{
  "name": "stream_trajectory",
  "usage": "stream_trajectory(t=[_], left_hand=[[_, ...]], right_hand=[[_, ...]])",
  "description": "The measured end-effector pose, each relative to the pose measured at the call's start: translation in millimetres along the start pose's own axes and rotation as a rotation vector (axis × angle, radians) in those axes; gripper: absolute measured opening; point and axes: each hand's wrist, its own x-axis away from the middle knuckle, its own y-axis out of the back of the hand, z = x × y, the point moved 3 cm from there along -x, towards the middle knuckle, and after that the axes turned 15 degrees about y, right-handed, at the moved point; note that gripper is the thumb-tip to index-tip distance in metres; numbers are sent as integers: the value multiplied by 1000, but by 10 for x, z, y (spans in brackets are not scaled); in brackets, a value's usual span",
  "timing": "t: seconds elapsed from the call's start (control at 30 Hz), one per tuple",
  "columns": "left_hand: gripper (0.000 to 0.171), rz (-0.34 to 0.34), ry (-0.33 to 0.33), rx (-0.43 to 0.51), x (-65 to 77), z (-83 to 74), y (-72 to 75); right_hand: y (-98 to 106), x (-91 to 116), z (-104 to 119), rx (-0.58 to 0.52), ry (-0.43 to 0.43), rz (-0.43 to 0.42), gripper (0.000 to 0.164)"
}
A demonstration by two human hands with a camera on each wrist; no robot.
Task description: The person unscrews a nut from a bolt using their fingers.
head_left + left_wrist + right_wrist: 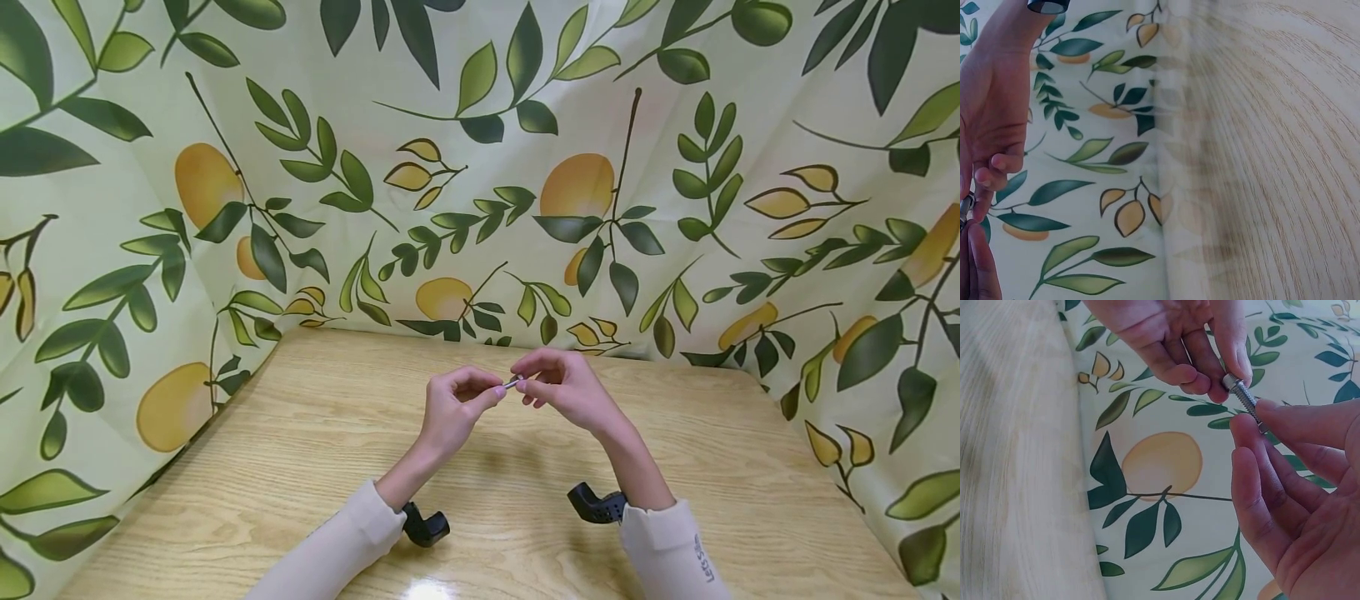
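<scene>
A small silver bolt is held between both hands, raised over the table. Thumb and fingers of my left hand pinch its thicker end, and my right hand pinches the other end. The right wrist view shows the threaded shank of the bolt slanting from the left hand at the top to the right hand below. At the edge of the left wrist view the bolt is mostly covered by fingers.
The wood-grain table lies beneath the hands. A cloth printed with leaves and fruit rises behind it and on both sides. Black wrist camera mounts stick out from the sleeves.
</scene>
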Motion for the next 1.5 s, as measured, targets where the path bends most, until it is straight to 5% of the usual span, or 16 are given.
stream_trajectory(t=[1.5], left_hand=[[10,12,23,30,12,31,-43]], right_hand=[[-11,9,-14,-3,2,6,21]])
